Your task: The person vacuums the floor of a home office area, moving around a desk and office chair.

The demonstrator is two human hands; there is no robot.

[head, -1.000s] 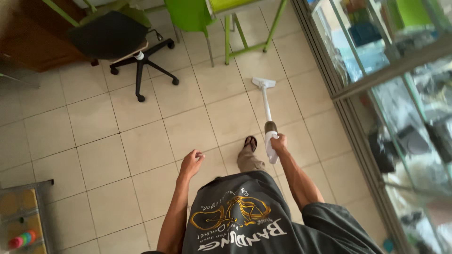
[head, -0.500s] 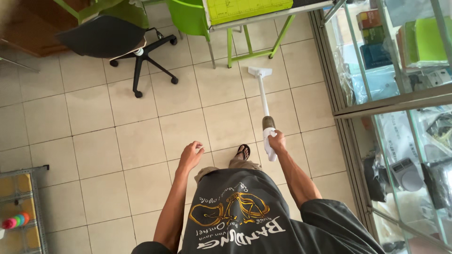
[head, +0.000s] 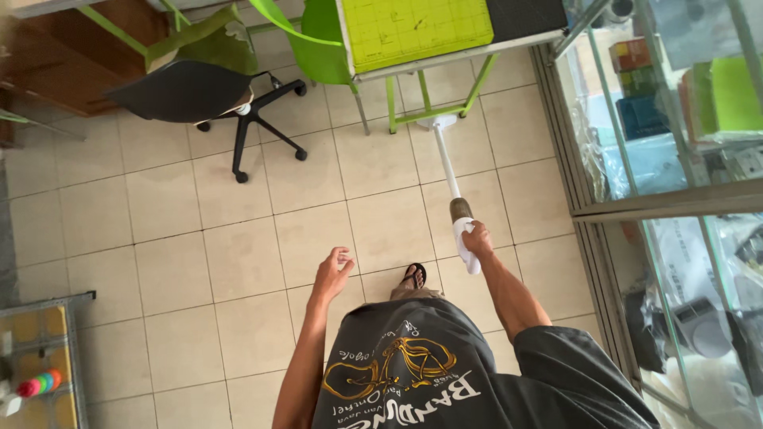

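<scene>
Right hand (head: 477,238) is wrapped firmly around the handle of the white stick vacuum (head: 455,199), fingers closed on the grip, arm stretched forward and a little to the right of the body. The wand runs straight ahead of that hand, and its floor head (head: 439,123) sits flat on the pale floor tiles (head: 238,254), right at the foot of the green-legged table (head: 413,36), just beside the near legs. Left hand (head: 334,272) hangs free at the side, fingers loosely curled, holding nothing and touching nothing.

Judging by the reach, what matters here is keeping that head flush to the tile while it works along the table legs: a low wrist and a straight wand look like the way to stop the front edge lifting. Slow, even strokes would suit the grout lines. The black office chair (head: 199,91) stands well off to the left of the free hand, its castor base (head: 253,131) splayed out, and the glass display cabinet (head: 660,143) runs close along the right of the gripping arm, so the elbow wants to stay tucked. One sandalled foot (head: 412,276) is planted between the two hands, giving a steady stance.
</scene>
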